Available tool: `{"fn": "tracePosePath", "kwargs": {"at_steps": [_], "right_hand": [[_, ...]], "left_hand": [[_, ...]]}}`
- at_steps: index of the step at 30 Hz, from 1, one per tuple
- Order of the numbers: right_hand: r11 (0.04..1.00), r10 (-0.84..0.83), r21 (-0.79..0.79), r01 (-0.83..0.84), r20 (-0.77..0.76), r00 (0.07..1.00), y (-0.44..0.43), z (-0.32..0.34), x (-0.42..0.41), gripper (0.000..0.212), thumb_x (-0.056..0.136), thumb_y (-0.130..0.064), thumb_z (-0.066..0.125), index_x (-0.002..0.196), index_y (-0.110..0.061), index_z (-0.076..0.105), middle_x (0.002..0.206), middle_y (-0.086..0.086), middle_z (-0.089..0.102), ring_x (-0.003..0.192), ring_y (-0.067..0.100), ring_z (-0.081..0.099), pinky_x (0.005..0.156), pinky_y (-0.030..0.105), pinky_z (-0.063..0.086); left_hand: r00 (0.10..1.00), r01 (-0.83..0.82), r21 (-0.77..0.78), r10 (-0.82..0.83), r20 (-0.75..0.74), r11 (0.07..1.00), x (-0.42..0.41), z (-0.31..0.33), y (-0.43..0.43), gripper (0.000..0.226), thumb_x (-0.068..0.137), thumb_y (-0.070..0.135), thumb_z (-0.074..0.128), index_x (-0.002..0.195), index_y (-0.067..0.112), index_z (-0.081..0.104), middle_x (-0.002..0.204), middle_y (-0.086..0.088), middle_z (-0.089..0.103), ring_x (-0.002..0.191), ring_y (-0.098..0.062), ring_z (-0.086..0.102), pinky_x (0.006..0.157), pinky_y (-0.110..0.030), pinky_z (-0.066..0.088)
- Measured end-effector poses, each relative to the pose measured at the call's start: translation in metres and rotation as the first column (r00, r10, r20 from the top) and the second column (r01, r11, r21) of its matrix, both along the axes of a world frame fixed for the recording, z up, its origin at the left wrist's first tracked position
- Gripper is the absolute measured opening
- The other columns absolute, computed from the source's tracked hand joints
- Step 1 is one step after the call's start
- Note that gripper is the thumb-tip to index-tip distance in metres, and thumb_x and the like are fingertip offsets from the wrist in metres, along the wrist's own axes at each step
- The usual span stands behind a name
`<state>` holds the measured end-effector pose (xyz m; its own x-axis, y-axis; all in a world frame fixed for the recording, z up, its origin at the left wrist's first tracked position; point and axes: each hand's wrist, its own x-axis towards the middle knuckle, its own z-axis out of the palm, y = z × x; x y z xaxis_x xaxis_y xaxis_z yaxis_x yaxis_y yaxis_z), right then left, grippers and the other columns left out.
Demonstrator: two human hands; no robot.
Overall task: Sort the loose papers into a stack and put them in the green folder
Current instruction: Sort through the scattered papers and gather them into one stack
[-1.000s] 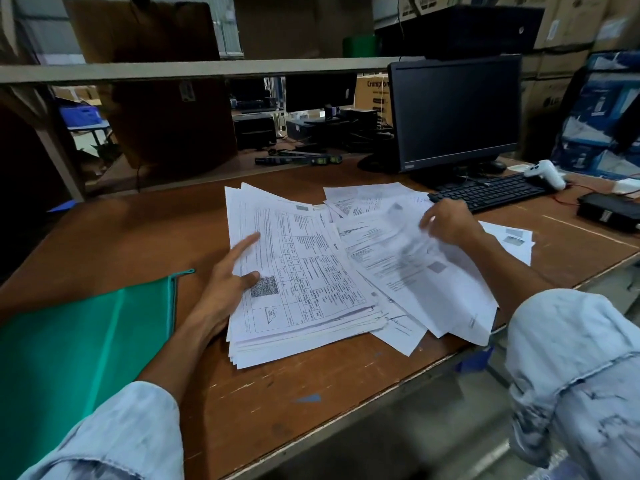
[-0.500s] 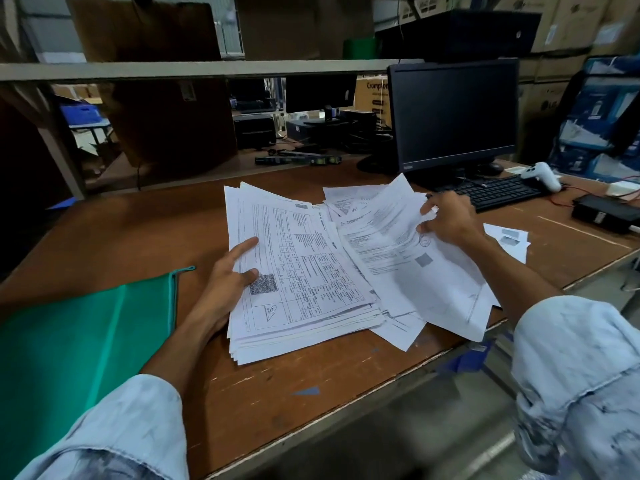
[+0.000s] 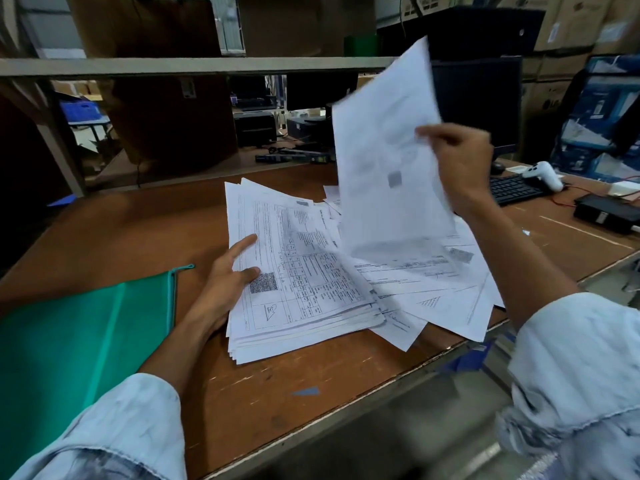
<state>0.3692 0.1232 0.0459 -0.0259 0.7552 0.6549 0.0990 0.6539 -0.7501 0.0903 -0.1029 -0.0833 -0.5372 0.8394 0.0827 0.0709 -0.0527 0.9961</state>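
Note:
A thick stack of printed papers [image 3: 304, 282] lies on the brown desk [image 3: 138, 233]. My left hand [image 3: 225, 282] rests on the stack's left edge, thumb and forefinger lying on the top sheet. My right hand [image 3: 457, 161] pinches a single white sheet [image 3: 388, 150] by its right edge and holds it upright in the air above the loose papers [image 3: 436, 282] spread to the right of the stack. The green folder [image 3: 79, 341] lies flat at the desk's left, zipper side toward the stack.
A black monitor [image 3: 481, 98] and keyboard [image 3: 516, 188] stand at the back right, with a white handheld scanner [image 3: 543, 173] and a black box [image 3: 606, 213] beside them. A shelf bar [image 3: 173, 65] crosses overhead. The desk's front edge [image 3: 346, 410] runs diagonally below.
My right hand has lifted one sheet off the loose pile and raised it high above the desk. My left hand has stayed on the stack.

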Motion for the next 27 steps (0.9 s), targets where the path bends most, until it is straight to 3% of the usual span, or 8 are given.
{"fn": "tracePosePath", "kwargs": {"at_steps": [2, 4, 7, 10, 14, 18, 23, 27], "right_hand": [[0.891, 0.308, -0.165, -0.423, -0.465, 0.83, -0.014, 0.009, -0.006, 0.022, 0.087, 0.004, 0.063, 0.101, -0.009, 0.075, 0.093, 0.004, 0.075, 0.078, 0.014, 0.069, 0.075, 0.031, 0.06], [0.728, 0.426, -0.259, -0.635, -0.555, 0.715, -0.026, 0.0, -0.017, 0.025, 0.087, 0.009, 0.061, 0.097, -0.012, 0.072, 0.081, 0.001, 0.072, 0.066, 0.013, 0.064, 0.056, 0.023, 0.051], [0.839, 0.416, -0.39, -0.38, 0.011, 0.909, -0.041, -0.042, -0.038, 0.023, 0.084, 0.007, 0.068, 0.091, -0.014, 0.076, 0.071, -0.007, 0.07, 0.056, 0.003, 0.054, 0.053, 0.018, 0.04], [0.934, 0.325, -0.292, -0.208, 0.442, 0.836, -0.054, -0.076, -0.057, 0.018, 0.083, 0.003, 0.071, 0.09, -0.012, 0.079, 0.063, -0.013, 0.065, 0.039, -0.007, 0.048, 0.043, 0.006, 0.033], [0.944, 0.313, -0.27, -0.188, 0.563, 0.765, -0.066, -0.099, -0.083, 0.013, 0.082, 0.001, 0.072, 0.084, -0.011, 0.077, 0.085, -0.002, 0.07, 0.061, -0.004, 0.06, 0.052, 0.002, 0.036], [0.951, 0.292, -0.262, -0.162, 0.596, 0.748, -0.062, -0.111, -0.095, 0.011, 0.083, -0.01, 0.074, 0.088, -0.018, 0.068, 0.091, -0.004, 0.066, 0.088, 0.015, 0.061, 0.061, 0.012, 0.038], [0.951, 0.129, -0.3, 0.074, 0.603, 0.787, -0.014, -0.111, -0.061, 0.04, 0.093, -0.031, 0.066, 0.124, -0.008, 0.055, 0.119, 0.012, 0.063, 0.097, 0.025, 0.063, 0.084, 0.036, 0.052], [0.852, -0.03, -0.2, 0.484, 0.904, 0.426, 0.012, -0.116, -0.023, 0.08, 0.091, -0.054, 0.059, 0.15, -0.009, 0.029, 0.152, 0.025, 0.035, 0.14, 0.044, 0.031, 0.114, 0.055, 0.024]], "left_hand": [[1.0, 0.001, 0.001, -0.001, -0.018, 1.0, -0.001, -0.001, -0.001, 0.058, 0.094, -0.007, 0.059, 0.141, 0.027, 0.056, 0.137, 0.001, 0.055, 0.115, -0.019, 0.062, 0.079, -0.026, 0.061], [0.999, -0.006, -0.003, 0.006, -0.041, 1.0, -0.003, -0.002, -0.002, 0.055, 0.095, -0.003, 0.061, 0.139, 0.03, 0.057, 0.142, 0.002, 0.053, 0.121, -0.021, 0.059, 0.081, -0.025, 0.06], [0.996, 0.007, 0.031, -0.004, -0.091, 0.999, 0.003, 0.002, -0.003, 0.044, 0.103, 0.013, 0.053, 0.145, 0.023, 0.051, 0.141, 0.008, 0.05, 0.112, -0.003, 0.059, 0.074, -0.008, 0.053], [0.997, -0.04, 0.104, 0.034, 0.062, 0.994, 0.011, 0.006, -0.004, 0.042, 0.107, 0.032, 0.043, 0.143, 0.014, 0.054, 0.132, 0.011, 0.056, 0.103, 0.002, 0.061, 0.08, -0.011, 0.051], [0.985, 0.026, 0.05, -0.035, 0.17, 0.998, 0.006, 0.005, -0.007, 0.042, 0.1, 0.047, 0.052, 0.129, 0.022, 0.067, 0.125, -0.003, 0.071, 0.111, -0.026, 0.07, 0.097, -0.043, 0.053], [0.997, 0.051, 0.03, -0.052, 0.058, 0.998, 0.001, -0.001, -0.004, 0.045, 0.09, -0.002, 0.067, 0.127, 0.023, 0.062, 0.118, 0.003, 0.074, 0.105, -0.024, 0.072, 0.081, -0.036, 0.061], [0.998, 0.053, 0.032, -0.054, 0.036, 0.998, 0.001, -0.002, -0.004, 0.047, 0.091, -0.004, 0.066, 0.126, 0.027, 0.06, 0.116, 0.008, 0.074, 0.103, -0.019, 0.072, 0.076, -0.03, 0.061], [0.999, 0.044, 0.043, -0.044, 0.004, 0.998, 0.002, -0.002, -0.002, 0.046, 0.092, 0.002, 0.067, 0.125, 0.032, 0.057, 0.11, 0.016, 0.072, 0.1, -0.013, 0.071, 0.068, -0.021, 0.059]]}}
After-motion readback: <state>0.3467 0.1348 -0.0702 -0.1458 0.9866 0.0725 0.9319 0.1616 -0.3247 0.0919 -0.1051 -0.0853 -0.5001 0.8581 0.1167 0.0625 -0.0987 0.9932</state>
